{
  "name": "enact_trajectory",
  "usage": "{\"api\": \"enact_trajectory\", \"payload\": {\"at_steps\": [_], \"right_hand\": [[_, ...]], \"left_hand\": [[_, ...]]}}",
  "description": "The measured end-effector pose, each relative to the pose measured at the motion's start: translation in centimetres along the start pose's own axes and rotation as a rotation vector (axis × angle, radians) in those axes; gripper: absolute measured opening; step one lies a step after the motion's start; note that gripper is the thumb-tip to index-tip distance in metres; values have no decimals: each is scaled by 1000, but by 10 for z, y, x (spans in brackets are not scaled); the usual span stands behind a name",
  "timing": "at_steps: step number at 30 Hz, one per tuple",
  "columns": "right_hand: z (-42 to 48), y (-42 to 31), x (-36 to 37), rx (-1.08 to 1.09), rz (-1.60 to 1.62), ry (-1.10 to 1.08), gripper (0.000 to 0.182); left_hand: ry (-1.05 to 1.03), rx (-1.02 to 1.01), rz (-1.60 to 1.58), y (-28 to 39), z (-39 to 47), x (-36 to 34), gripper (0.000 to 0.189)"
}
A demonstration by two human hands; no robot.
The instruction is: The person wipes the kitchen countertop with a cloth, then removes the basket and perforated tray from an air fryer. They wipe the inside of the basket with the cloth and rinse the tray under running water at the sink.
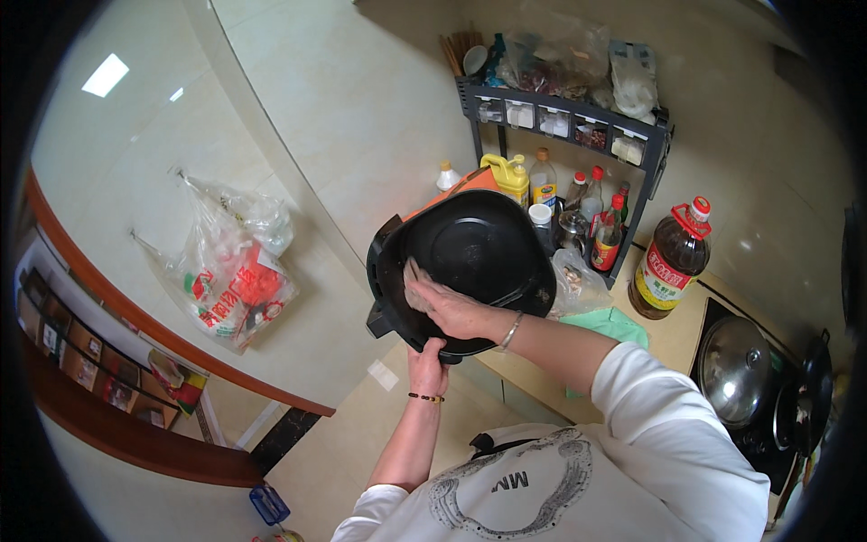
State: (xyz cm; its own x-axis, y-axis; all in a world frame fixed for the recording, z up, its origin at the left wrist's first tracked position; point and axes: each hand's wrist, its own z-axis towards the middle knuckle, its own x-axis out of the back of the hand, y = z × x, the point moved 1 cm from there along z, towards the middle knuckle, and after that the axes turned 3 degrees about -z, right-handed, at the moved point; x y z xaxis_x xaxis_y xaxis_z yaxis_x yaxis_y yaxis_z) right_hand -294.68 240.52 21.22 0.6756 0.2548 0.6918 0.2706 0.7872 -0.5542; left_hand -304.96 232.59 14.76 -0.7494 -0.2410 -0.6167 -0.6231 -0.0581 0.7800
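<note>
A black pan-like basket (467, 251) with a rounded square rim is tilted up before me, its inside facing the camera. My left hand (428, 366) grips its near edge from below, thumb on the rim. Inside it lies my right hand (450, 308), fingers stretched out, pressing a pale cloth or wipe (414, 281) against the left inner wall. Water-like streaks and small specks show on the dark surface. An orange object (477, 179) stands partly hidden behind the basket.
A dark spice rack (562, 101) with bottles stands on the counter (667, 332). Right of it are a large oil bottle (670, 261) and a stove with a lidded pan (735, 369). A green cloth (609, 325) lies nearer. Plastic bags (230, 284) hang on the left wall.
</note>
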Motion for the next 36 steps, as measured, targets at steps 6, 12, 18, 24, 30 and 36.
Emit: {"api": "enact_trajectory", "payload": {"at_steps": [6, 12, 18, 24, 30, 36], "right_hand": [[3, 0, 45, -164, -595, -384, 27], [6, 28, 60, -99, -709, 346, 33], [-11, 21, 29, -140, -573, 47, 36], [16, 19, 39, 91, -664, 310, 37], [-16, 33, 22, -10, -696, -229, 28], [21, 30, 90, 64, -810, 484, 34]], "left_hand": [[58, -236, 126, 1, -2, 2, 64], [130, -246, 285, 12, -19, -24, 72], [123, -190, 144, 3, 7, -13, 70], [94, -212, 179, 2, -4, -18, 70], [100, -184, 87, 4, 1, -9, 71], [168, -391, 273, 21, -11, -36, 67]]}}
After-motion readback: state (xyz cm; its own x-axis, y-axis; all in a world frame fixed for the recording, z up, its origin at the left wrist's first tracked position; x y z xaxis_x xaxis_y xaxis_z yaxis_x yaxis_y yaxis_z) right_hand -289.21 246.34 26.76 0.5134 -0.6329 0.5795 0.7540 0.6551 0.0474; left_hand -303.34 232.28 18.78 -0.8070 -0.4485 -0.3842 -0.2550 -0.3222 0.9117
